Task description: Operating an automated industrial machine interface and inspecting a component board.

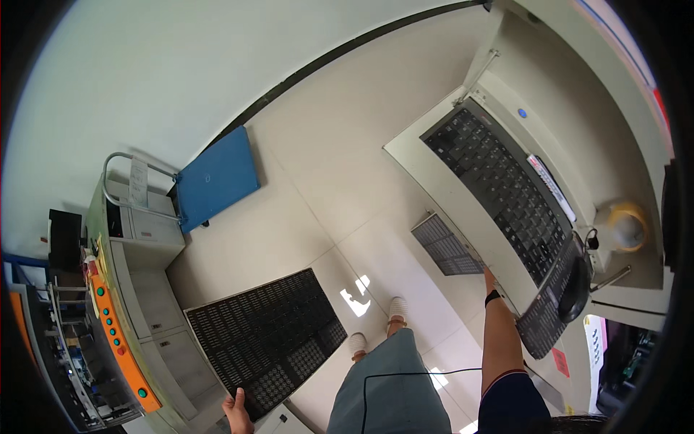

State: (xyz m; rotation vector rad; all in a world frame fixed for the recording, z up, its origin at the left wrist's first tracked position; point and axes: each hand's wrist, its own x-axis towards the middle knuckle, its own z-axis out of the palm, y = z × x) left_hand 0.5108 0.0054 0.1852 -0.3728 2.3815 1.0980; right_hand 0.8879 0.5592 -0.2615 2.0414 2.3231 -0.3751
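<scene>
My left hand (237,414) is at the lower left, closed on the near corner of a large black grid tray (267,336). Rows of small cells cover the tray, with a lighter-patterned patch toward its near right corner. Down past the edge of a keyboard shelf reaches my right arm, with a dark band on the wrist. Little shows of my right hand (490,278); its fingers are hidden by the shelf edge. A smaller grey slotted panel (444,244) lies right beside that hand, and whether the hand grips it cannot be seen.
The pale cabinet's shelf holds a black keyboard (499,188), a black mouse (575,289) and a tape roll (626,228). A blue platform trolley (217,177) stands by the wall. An orange button panel (116,333) runs along the left machine. A thin black cable (419,373) crosses my lap.
</scene>
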